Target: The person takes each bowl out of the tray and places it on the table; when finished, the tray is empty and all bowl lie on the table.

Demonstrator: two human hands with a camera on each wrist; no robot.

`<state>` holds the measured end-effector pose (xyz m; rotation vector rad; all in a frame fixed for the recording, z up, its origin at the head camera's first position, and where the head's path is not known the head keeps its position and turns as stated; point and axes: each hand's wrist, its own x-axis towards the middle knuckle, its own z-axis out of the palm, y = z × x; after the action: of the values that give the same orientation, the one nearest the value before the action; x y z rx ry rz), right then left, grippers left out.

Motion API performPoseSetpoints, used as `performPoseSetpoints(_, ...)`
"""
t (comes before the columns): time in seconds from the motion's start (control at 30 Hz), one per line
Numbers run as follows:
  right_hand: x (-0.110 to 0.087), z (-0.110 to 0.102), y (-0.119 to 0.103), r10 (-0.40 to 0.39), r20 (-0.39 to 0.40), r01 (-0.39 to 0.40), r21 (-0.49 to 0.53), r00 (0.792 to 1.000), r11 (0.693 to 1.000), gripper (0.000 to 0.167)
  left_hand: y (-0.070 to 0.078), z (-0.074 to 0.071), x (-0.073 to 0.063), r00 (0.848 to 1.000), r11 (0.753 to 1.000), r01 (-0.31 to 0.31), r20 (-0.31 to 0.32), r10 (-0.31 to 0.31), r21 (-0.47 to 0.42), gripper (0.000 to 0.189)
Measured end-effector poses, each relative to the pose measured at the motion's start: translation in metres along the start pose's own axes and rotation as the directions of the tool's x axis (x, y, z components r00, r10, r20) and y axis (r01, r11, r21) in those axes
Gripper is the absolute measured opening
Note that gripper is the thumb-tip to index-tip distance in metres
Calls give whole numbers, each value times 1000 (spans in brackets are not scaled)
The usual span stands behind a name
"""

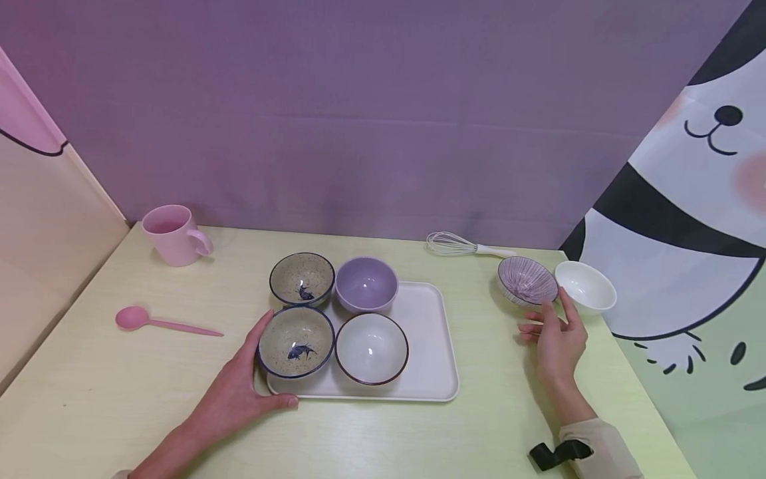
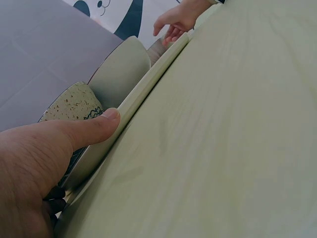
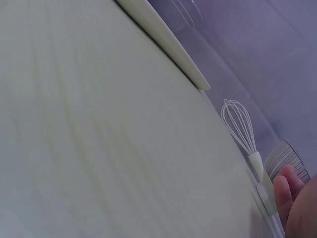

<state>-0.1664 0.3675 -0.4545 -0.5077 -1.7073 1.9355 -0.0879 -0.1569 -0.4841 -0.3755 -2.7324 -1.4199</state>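
Note:
My left hand (image 1: 239, 379) spreads round the front left corner of a white tray (image 1: 425, 346). Its fingers lie along the left side of a speckled bowl with a blue fish (image 1: 299, 342), and its straight thumb (image 2: 96, 128) lies across the tray's front rim. A second speckled bowl (image 1: 302, 279), a purple bowl (image 1: 366, 285) and a white bowl with a brown rim (image 1: 372, 349) stand close by it. On the right, my right hand (image 1: 561, 342) reaches to the near side of a purple striped bowl (image 1: 526, 281), fingertips at its rim. Whether they touch is unclear.
A white bowl (image 1: 586, 287) stands right beside the striped one, near the table's right edge. A whisk (image 1: 455, 245) lies behind it by the purple wall. At the left are a pink mug (image 1: 173, 239) and a pink spoon (image 1: 161, 322).

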Motion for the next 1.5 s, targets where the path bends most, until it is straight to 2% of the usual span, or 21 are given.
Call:
performPoseSetpoints(0.27,-8,2,-4,-35,15,36,-23,999,999,56,0,0,0,1000,1000,4,3,-4,-7,145)
performPoseSetpoints(0.7,-31,13,-14,-116,95,121,-48,989,991,42,0,0,0,1000,1000,10,4,-10,-10,144)
performPoseSetpoints(0.87,-43,20,-19,-176,134,184,-46,975,982,35,0,0,0,1000,1000,11,2,-11,-4,145)
performPoseSetpoints(1.1,-58,31,-25,-260,189,269,-26,947,963,35,0,0,0,1000,1000,9,0,-9,1,145)
performPoseSetpoints(1.5,-79,43,-29,-285,261,307,-49,922,950,33,0,0,-1,1000,1000,8,2,-8,-6,145)
